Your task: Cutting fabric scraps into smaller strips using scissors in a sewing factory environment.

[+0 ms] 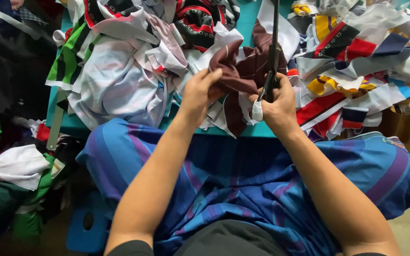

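Note:
My left hand (199, 92) pinches a dark maroon piece of cloth (236, 71) with white trim, holding it up over the table's near edge. My right hand (276, 104) grips the handles of long dark scissors (274, 45), whose blades point up and away, right beside the maroon cloth. A white wrap covers one finger of my right hand. Whether the blades touch the cloth is unclear.
A teal table (243, 21) is heaped with cloth scraps: a white, green and black striped pile (115, 61) at left, a red, yellow, navy and white pile (361, 71) at right. Blue striped fabric (243, 180) covers my lap. More garments (10, 166) lie on the floor, left.

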